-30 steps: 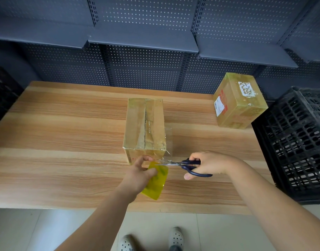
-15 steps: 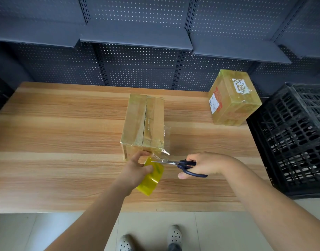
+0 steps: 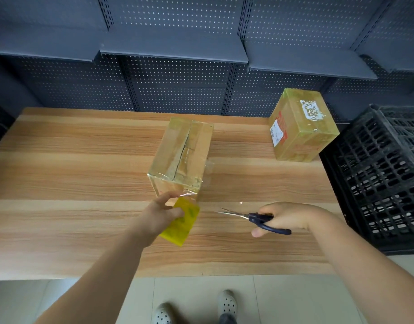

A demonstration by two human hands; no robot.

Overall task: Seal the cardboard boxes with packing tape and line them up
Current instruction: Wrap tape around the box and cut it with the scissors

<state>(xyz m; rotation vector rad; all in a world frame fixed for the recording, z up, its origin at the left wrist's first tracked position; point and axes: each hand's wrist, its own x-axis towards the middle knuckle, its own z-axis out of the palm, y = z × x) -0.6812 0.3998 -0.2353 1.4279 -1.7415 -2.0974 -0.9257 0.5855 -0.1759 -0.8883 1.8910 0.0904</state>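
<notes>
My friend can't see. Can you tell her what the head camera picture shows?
A person's left hand holds a yellow tape roll at the near end of a cardboard box on a wooden table, while the right hand holds scissors off to its right. A second box sits far right, beside a black crate.

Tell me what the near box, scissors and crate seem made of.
Near box: brown cardboard under glossy clear tape, which is wrinkled and glinting. Scissors: bright metal blades; dark blue handles, probably plastic. Crate: matte black lattice, likely moulded plastic.
</notes>
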